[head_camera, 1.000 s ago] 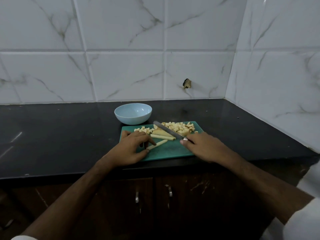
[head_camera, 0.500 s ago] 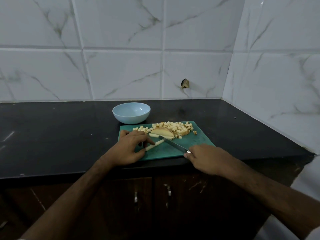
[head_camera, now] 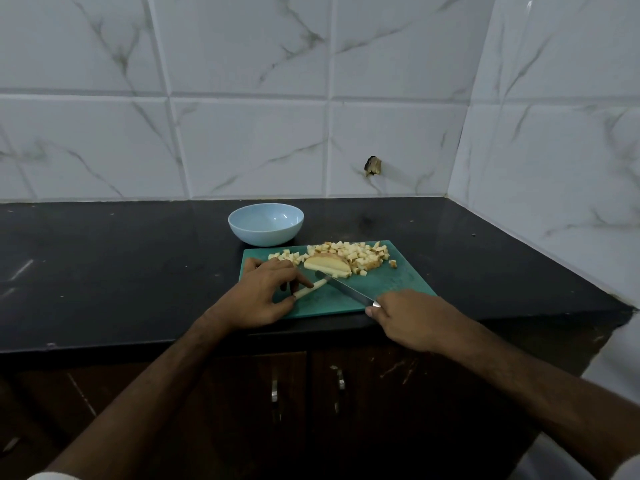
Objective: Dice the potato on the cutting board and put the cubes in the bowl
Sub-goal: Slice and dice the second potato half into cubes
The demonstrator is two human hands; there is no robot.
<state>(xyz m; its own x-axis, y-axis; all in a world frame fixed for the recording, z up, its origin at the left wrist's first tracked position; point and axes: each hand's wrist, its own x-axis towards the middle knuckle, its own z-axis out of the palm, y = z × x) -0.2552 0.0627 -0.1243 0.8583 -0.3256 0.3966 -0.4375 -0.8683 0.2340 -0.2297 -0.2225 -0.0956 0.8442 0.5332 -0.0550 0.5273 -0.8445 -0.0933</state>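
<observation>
**Potato baton under the blade, bowl not yet filled**

On the green cutting board (head_camera: pixel 391 289), near its front left part, the left hand (head_camera: pixel 258 299) pins a single pale potato baton (head_camera: pixel 310 289) between thumb and fingertips, the fingers curled over it. The right hand (head_camera: pixel 412 318) is wrapped around the handle of a knife (head_camera: pixel 346 289), which is hidden inside the fist; only the blade shows, running up and left across the board with its tip close to the free end of the baton. Whether the edge is already touching the baton cannot be told from this view.

Behind the baton lies a larger uncut potato slab (head_camera: pixel 327 265), skin showing along its curved side, and behind and beside that a heap of finished potato cubes (head_camera: pixel 356 254) spread toward the back edge of the board. The light blue bowl (head_camera: pixel 266 224) stands on the black counter (head_camera: pixel 104 271) just beyond the board's far left corner, and nothing can be seen inside it.

The step in hand appears to be crosscutting the baton into cubes, so the dicing is well along but not finished, and the transfer has not begun. The next move likely calls for bringing the blade square across the baton, with the left fingertips tucked back from the edge, then feeding the baton forward cut by cut. The slab will need slicing into batons afterward.
</observation>
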